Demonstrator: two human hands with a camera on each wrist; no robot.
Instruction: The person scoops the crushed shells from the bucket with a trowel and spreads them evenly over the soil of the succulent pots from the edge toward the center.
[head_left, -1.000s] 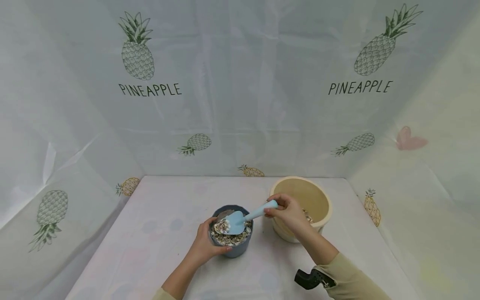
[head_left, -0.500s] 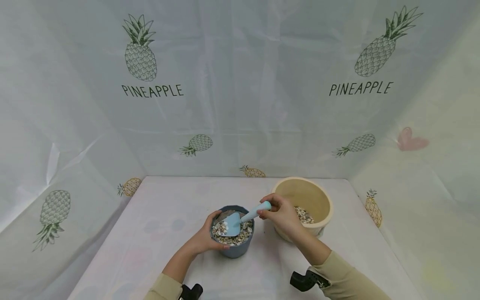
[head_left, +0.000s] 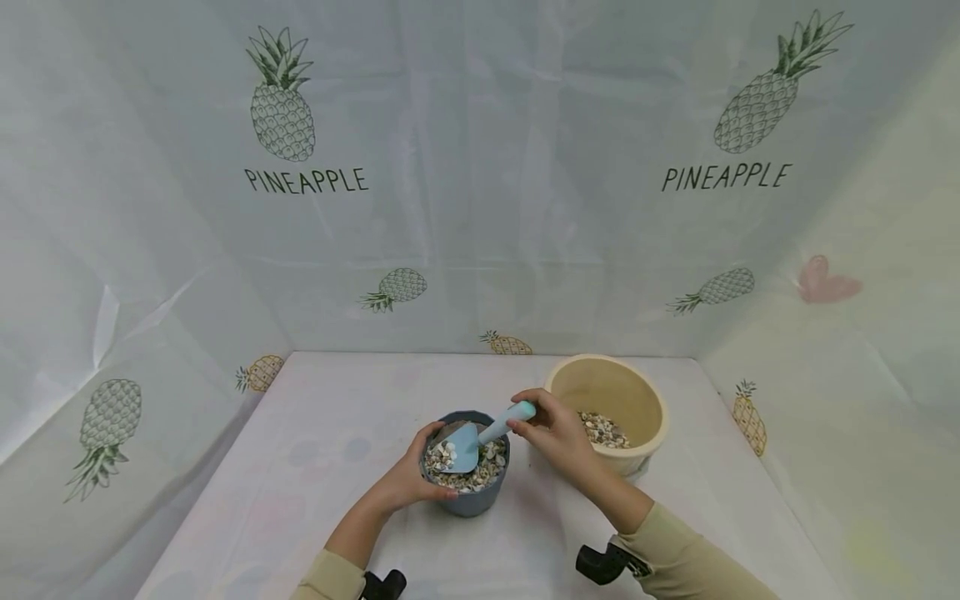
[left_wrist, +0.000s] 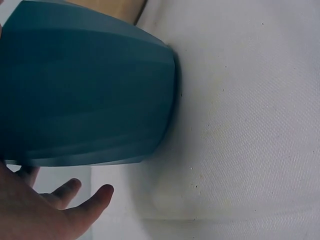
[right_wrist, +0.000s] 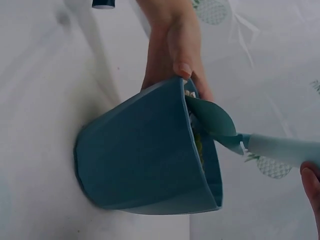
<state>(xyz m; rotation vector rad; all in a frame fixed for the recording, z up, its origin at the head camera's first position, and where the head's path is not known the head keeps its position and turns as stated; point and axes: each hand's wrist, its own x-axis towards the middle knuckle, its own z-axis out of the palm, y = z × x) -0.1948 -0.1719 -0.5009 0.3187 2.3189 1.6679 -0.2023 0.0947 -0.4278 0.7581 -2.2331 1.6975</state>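
Note:
My left hand (head_left: 407,478) grips the blue-grey flower pot (head_left: 477,503) at its left side, thumb on the near rim; other fingers spread beside its wall in the left wrist view. Small mixed pebbles (head_left: 483,479) lie inside, with a patch of grey-brown material toward the back. Between thumb and fingers, my right hand (head_left: 561,437) pinches the handle end of a light blue garden trowel (head_left: 462,450). Its blade dips over the pot's rim, tip pointing left and down at the pebbles. In the right wrist view, the trowel blade (right_wrist: 215,120) reaches into the pot's mouth.
Right of the flower pot stands a larger cream pot (head_left: 652,417) holding a layer of similar pebbles (head_left: 602,430). My right forearm passes in front of it. A white cloth (head_left: 315,417) covers the table; pineapple-print sheets (head_left: 480,208) rise behind and at both sides.
My right hand has shifted left with the trowel, and the handle has become steeper. The heap on the blade has slid off among the pot's pebbles. The left hand keeps its grip.

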